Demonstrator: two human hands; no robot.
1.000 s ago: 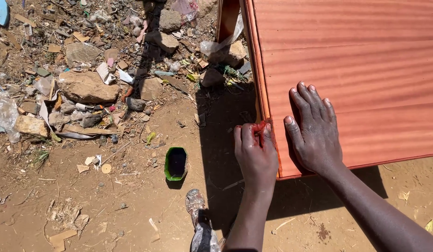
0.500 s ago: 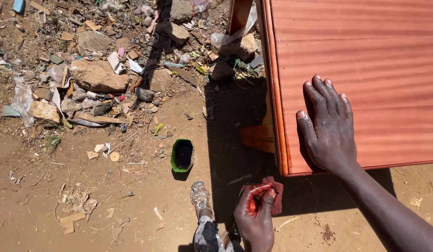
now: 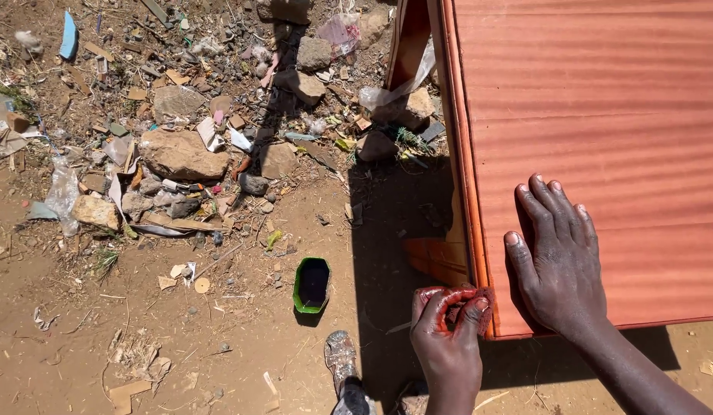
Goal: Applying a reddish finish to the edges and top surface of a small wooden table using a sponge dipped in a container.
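Shoe tip at bottom edge, person's own foot on bare dirt, just left of the left hand. Left hand fingers curled tight round a small stained rag, fingertips red-wet, rag pressed against the near-left corner of the panel. Right hand lies flat on the panel's top face, fingers spread wide, palm down, holding nothing, wrist coming in from lower right.

Key relation: panel sits ahead and to the right of both hands; its left edge runs away from the person, near corner to far top of view. Left hand is the one on that edge, at its near end; right hand is inboard, just beside it, only the corner between them. Left forearm comes straight up from below, wrist bent in toward the corner.

Left of the hand, apart from it on the ground: green dish, dark liquid inside, upright. Panel throws a shadow across the dirt between dish and edge.

Further out: flat rocks, plastic scraps, wood chips, a blue shard at far left
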